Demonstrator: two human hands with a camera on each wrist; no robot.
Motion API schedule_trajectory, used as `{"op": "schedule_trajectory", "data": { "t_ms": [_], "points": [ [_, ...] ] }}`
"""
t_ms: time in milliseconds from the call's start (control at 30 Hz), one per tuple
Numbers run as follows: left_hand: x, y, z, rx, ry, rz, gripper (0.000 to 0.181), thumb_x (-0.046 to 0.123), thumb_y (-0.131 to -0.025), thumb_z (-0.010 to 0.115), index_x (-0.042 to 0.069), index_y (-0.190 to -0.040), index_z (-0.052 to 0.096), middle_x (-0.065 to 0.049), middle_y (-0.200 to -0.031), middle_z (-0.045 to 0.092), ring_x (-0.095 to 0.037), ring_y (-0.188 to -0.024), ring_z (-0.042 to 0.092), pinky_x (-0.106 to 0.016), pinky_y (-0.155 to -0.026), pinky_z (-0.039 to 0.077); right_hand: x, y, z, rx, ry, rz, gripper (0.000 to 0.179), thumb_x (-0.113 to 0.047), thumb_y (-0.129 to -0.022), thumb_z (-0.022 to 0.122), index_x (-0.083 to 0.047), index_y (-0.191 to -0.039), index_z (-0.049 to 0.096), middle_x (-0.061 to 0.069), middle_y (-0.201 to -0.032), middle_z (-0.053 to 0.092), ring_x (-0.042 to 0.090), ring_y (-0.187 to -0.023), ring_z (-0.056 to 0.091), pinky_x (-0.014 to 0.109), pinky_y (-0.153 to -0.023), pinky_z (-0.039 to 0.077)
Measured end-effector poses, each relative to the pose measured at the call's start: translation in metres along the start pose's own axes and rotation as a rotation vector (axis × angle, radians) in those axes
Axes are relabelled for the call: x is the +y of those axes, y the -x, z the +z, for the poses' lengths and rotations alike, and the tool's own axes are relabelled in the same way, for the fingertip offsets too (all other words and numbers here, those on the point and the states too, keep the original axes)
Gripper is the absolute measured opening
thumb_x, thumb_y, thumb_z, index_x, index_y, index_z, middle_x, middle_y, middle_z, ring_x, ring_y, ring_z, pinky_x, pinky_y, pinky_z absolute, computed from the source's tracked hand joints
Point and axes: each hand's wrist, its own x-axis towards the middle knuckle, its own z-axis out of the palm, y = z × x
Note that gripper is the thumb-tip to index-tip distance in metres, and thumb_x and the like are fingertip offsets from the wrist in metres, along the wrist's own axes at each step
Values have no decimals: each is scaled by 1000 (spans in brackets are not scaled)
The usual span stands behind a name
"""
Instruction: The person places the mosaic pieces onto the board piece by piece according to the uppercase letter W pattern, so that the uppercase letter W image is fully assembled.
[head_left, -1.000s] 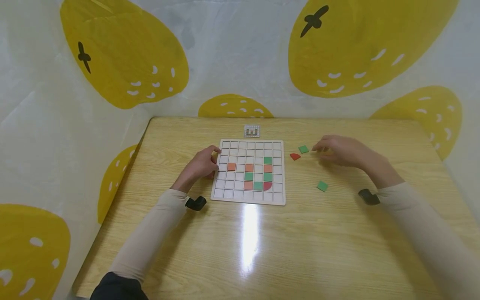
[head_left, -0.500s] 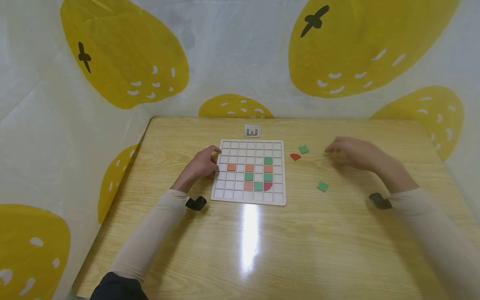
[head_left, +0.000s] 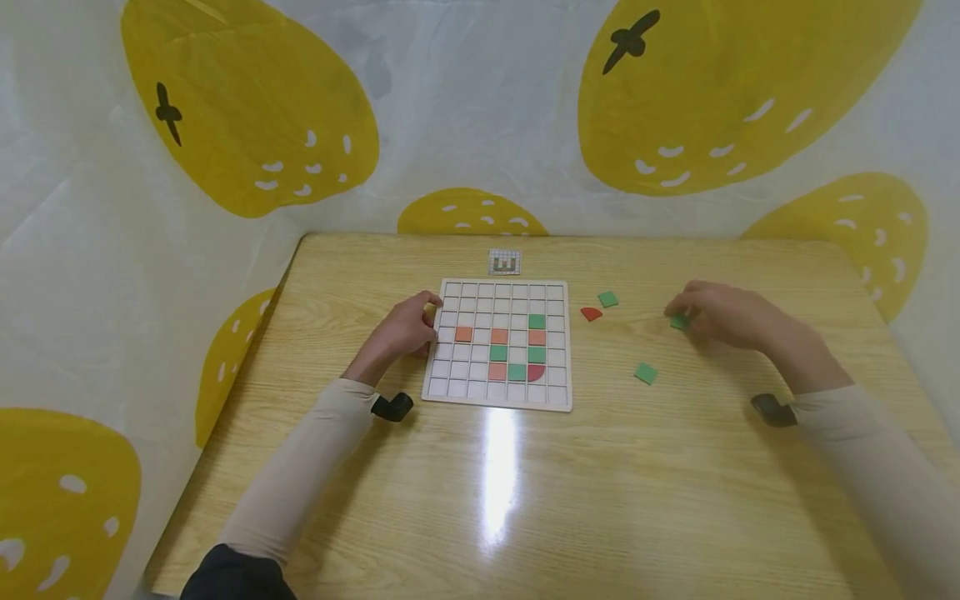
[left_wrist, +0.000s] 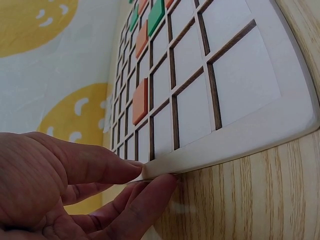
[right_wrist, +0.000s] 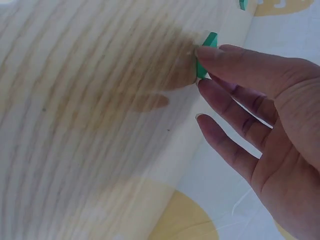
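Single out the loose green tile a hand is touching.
The rightmost green tile, touched by the right hand; the far green tile and near green tile lie untouched.

Soft light, white glare streak on the table [head_left: 645, 483], diffuse shadows, washed-out right wrist view

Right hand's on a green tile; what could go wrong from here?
The green tile in the right hand looks small and thin, so it might slip. Heading for the board, that hand could brush the loose red quarter-circle lying between. With the left hand holding the board's edge, a tug might jolt the placed tiles.
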Motion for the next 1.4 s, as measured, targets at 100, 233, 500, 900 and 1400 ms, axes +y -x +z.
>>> {"op": "schedule_trajectory", "data": {
  "t_ms": [100,233,500,900,1400],
  "points": [
    [0,0,0,0,-3,0,57,-5,-93,62,12,-145,45,-18,-109,55,-26,-79,61,-29,-63,57,1,0,2,15,-3,-8,33,7,-84,75,0,-116,71,11,-109,66,35,-99,68,51,-84,56],
    [-1,0,0,2,-8,-4,57,-4,-94,63,13,-145,45,-18,-110,56,-27,-80,61,-29,-63,57,2,-1,3,22,-19,-8,30,6,-84,75,1,-113,72,12,-107,67,35,-98,68,52,-86,55],
    [-3,-1,1,3,-6,28,55,-5,-94,60,11,-145,46,-18,-111,57,-26,-82,61,-29,-62,57,4,-4,4,25,-54,24,23,-3,-87,77,1,-109,73,13,-105,68,32,-94,69,51,-83,56],
    [-2,-1,1,13,-8,21,54,-5,-95,60,11,-145,45,-17,-111,56,-27,-84,61,-29,-63,57,9,-7,4,0,-34,56,21,-11,-88,79,-2,-106,73,10,-102,68,29,-92,68,50,-81,56],
    [-1,-2,-1,0,1,21,55,-6,-95,58,10,-146,45,-18,-110,55,-27,-85,60,-29,-62,58,3,-8,1,-9,0,97,22,-16,-88,79,-7,-106,73,7,-105,68,28,-93,68,51,-80,55]
  ]
}}
